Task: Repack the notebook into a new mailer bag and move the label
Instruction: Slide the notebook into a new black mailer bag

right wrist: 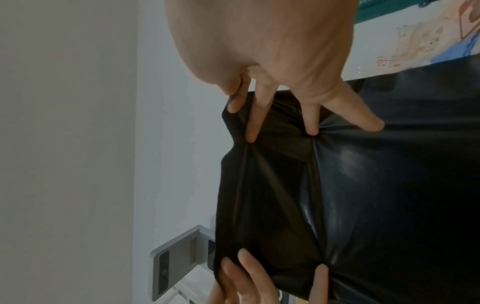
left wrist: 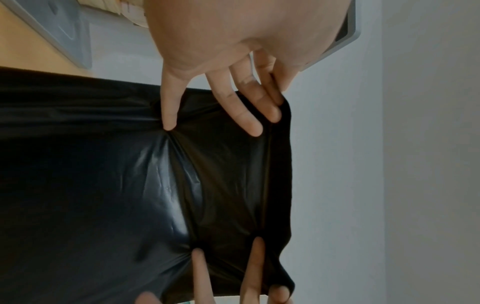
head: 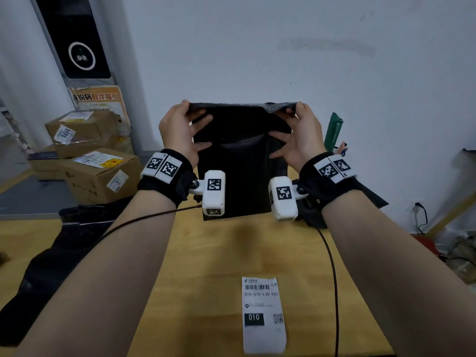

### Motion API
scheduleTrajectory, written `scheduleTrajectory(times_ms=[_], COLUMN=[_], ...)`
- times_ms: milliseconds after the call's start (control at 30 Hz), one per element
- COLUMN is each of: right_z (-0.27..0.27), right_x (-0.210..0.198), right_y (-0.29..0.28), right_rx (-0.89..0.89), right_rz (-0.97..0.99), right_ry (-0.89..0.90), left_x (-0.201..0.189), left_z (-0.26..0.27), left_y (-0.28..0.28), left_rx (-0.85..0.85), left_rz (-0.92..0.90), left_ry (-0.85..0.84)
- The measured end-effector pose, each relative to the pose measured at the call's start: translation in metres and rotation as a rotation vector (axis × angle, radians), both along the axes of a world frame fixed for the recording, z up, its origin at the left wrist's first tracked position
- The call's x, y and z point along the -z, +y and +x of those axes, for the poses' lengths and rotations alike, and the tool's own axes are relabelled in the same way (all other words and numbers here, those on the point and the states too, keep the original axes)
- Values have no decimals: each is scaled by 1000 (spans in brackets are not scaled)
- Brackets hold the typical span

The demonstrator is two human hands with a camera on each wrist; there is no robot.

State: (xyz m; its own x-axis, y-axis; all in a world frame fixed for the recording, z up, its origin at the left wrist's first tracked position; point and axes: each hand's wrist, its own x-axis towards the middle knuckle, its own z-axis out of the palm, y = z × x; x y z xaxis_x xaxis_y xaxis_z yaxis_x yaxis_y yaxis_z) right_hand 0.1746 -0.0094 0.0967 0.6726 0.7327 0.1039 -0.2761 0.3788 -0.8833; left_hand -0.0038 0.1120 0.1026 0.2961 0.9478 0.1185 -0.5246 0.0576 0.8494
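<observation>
1. White label [head: 264,315] lies flat on the table [head: 206,266] at 6 o'clock; leave it for later.
2. Left hand [head: 177,132] and right hand [head: 300,135] pinch the black mailer bag's [head: 242,155] top corners at 12 o'clock, other fingers spread against it.
3. Keep the fold taut and even; the notebook isn't visible.

1. Glossy black plastic mailer bag [head: 242,161].
2. White paper shipping label [head: 263,315]: black barcode, dark "010" block, QR code.
3. Yellow wooden table [head: 206,253].
4. Brown cardboard boxes [head: 100,173].

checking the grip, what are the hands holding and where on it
Left hand and right hand both grip the black mailer bag by its top edge, one at each upper corner.
</observation>
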Motion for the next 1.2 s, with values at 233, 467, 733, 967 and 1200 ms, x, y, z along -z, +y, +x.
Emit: scheduleTrajectory(times_ms=[233,467,733,967,1200], right_z=[48,79,71,47,19], right_x=[24,91,114,137,168], right_y=[82,95,60,18,-30], right_rx=[-89,-79,-66,-92,-84], right_rz=[172,194,22,-204,-368], right_ry=[48,122,118,109,100], left_x=[12,68,97,137,178], left_z=[50,68,50,9,-29], left_y=[62,84,58,23,-15], left_rx=[-46,-40,-18,-4,41], left_rz=[22,1,-31,-116,-221], left_ry=[-35,2,95,245,381])
